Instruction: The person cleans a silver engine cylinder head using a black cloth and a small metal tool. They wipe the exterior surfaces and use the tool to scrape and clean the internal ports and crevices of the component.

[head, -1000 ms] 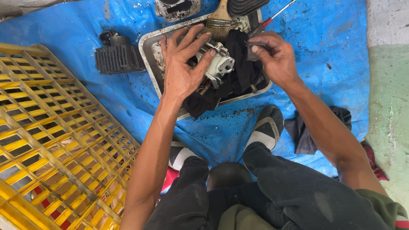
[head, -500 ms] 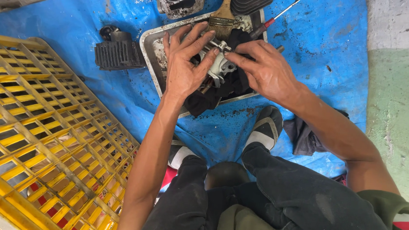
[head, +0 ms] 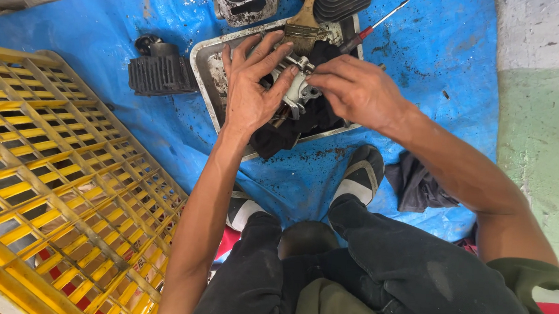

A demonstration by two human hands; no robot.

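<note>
Both hands grip one small silver metal engine part point(head: 300, 90) over the grey metal tray point(head: 204, 68) — left hand point(head: 253, 87) fingers spread, right hand point(head: 356, 90) pinching its edge.

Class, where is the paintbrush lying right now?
In the head view, the paintbrush lies at top centre across the far rim of the metal tray, just beyond the left hand and left of the screwdriver.

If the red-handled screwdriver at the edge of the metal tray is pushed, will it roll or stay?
The screwdriver probably rolls or slides easily: its shaft is thin and round, and it lies tilted across the rim of the metal tray. It looks stiff and light. The dark grime in the tray suggests that its handle may be slippery.
</note>
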